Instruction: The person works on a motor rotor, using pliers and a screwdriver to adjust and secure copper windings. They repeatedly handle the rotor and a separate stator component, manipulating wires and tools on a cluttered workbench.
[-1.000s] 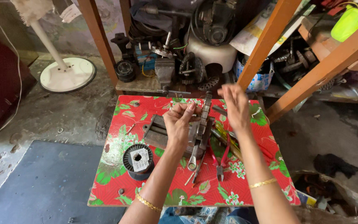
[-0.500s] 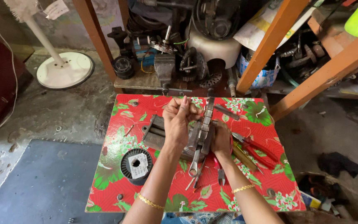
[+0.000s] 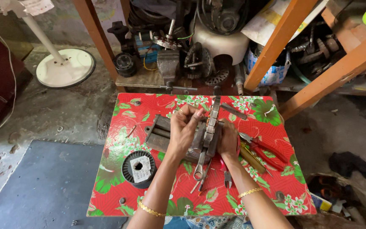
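The left hand (image 3: 186,127) is curling its grip around the top of a grey metal motor part (image 3: 206,135), fingers pressed together on it. The right hand (image 3: 228,142) is bracing the part's far side; I cannot tell how its grip closes. The part is sitting mid-desk (image 3: 149,203), on the red floral cover. A spanner (image 3: 200,163) is lying just below, a wire spool (image 3: 139,168) nearby to the left, pliers (image 3: 263,148) to the right.
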